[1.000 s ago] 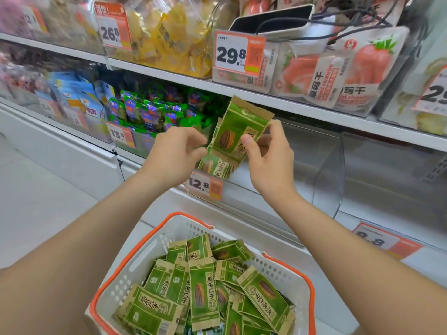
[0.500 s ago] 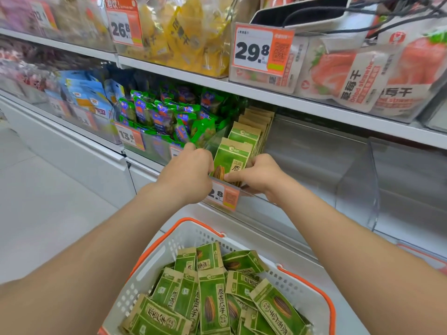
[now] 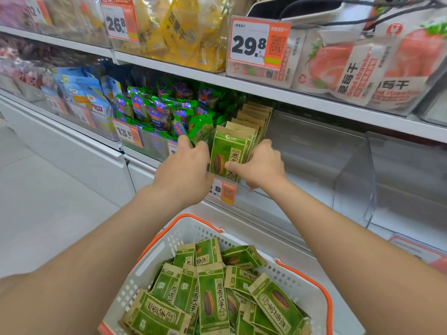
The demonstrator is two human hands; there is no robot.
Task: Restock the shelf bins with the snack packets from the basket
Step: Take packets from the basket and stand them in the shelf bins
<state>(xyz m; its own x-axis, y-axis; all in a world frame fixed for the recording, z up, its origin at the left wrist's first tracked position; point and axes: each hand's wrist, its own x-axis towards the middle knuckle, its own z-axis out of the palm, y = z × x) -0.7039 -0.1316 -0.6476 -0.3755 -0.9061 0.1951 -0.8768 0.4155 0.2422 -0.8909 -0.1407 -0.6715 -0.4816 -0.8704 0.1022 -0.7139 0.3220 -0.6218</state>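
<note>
Head view: front packet stands upright at the shelf bin's front-left corner. The left hand curls round its left edge, the right hand pinches it, thumb on the face. More packets heaped in the basket.

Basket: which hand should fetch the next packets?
Probably left. The right hand pinches the front sunflower seed packet, thumb on its face, steadying the row; the left hand sits at its left edge, apparently free.
</note>
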